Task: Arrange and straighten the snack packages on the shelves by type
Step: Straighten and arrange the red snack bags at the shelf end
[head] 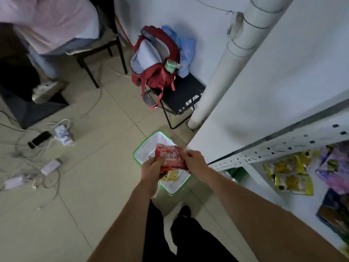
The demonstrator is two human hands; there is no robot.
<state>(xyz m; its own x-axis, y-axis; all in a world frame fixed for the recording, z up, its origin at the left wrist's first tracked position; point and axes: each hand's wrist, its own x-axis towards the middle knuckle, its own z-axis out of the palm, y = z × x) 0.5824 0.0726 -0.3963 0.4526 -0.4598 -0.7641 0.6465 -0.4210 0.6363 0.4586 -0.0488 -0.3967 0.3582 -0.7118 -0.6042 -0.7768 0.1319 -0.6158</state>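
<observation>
A red snack package (171, 157) hangs above a white basket with a green rim (145, 142) on the floor. My left hand (152, 166) grips the package's lower left side and my right hand (192, 160) pinches its right edge. A yellow package (171, 175) lies in the basket under the red one. To the right stands a white shelf (264, 148) holding yellow-green packages (290, 173), a purple package (334, 167) and a dark blue package (336, 214).
A black chair (181, 95) carries a red backpack (158, 59) by the wall. A white pipe (226, 63) runs up beside the shelf's side panel. Cables, chargers and a phone (39, 138) lie on the floor at left. Another person sits on a chair at upper left.
</observation>
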